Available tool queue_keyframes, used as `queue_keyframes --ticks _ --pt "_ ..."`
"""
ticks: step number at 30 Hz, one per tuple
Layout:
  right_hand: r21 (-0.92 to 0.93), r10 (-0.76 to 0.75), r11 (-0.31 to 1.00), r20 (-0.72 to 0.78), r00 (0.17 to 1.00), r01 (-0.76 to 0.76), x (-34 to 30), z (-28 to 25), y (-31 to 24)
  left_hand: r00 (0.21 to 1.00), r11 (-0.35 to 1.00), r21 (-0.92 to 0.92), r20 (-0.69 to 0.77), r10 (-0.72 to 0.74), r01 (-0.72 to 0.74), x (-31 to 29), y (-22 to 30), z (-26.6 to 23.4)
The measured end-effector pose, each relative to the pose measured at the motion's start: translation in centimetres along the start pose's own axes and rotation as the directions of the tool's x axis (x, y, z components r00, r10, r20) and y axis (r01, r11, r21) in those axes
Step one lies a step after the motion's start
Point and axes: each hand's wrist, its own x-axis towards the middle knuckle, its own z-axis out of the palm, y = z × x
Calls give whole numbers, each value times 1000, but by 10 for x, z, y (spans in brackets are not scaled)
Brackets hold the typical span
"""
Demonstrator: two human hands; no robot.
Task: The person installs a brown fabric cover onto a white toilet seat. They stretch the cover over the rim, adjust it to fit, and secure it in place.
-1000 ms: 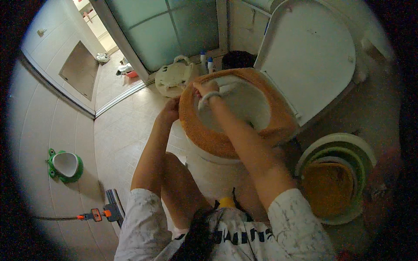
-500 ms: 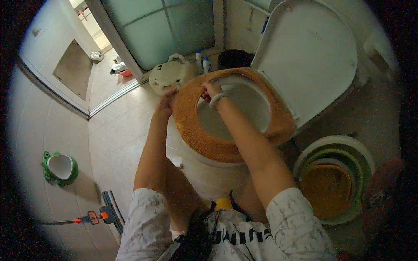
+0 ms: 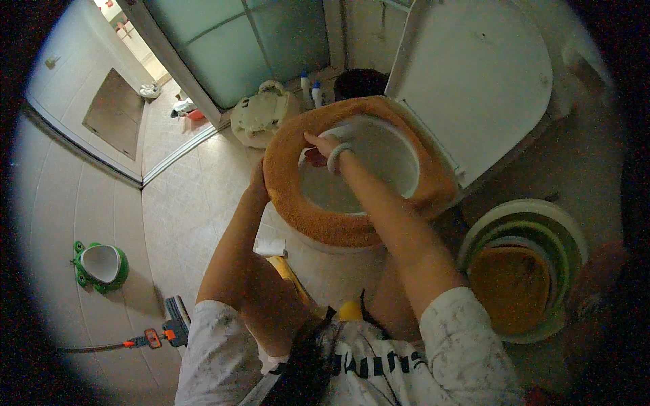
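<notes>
A fuzzy orange-brown toilet seat cover [image 3: 325,227] lies around the seat of a white toilet, whose lid [image 3: 477,88] is raised. My left hand [image 3: 258,181] grips the cover's outer left edge, its fingers mostly hidden by the fabric. Reaching over the bowl [image 3: 369,159], my right hand [image 3: 321,149] pinches the inner left edge. Its thumb rests on top of the fabric while the other fingers curl below, inside the opening. A pale band [image 3: 340,157] circles my right wrist.
Beyond the toilet stand a cream child's potty seat [image 3: 261,116], two white bottles with blue caps [image 3: 317,95] and a black bin [image 3: 363,84]. Stacked basins [image 3: 575,237] sit at the right. A green frog-shaped urinal [image 3: 101,265] and a mop [image 3: 175,328] are at the left.
My left hand has shifted down along the cover's outer edge. My right thumb now stretches over the inner edge. The view has moved slightly, showing more of a white-and-yellow tool on the floor.
</notes>
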Motion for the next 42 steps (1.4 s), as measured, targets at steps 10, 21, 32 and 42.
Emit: queue_keyframes --ticks 10,21,32,42 --pt "-356 -516 752 207 831 555 -177 -9 -89 973 935 -289 40 226 -205 -60 -35 -17" --pt "-579 -320 714 232 919 395 -263 -1 -63 970 959 -143 -33 242 -244 -78 -44 -10" --pt "-508 -316 788 154 936 349 -197 16 -23 974 947 -265 87 208 -179 -54 -51 -38" --pt "-262 -41 956 318 947 130 -190 -4 -39 993 987 -119 -61 105 -111 -54 -42 -64"
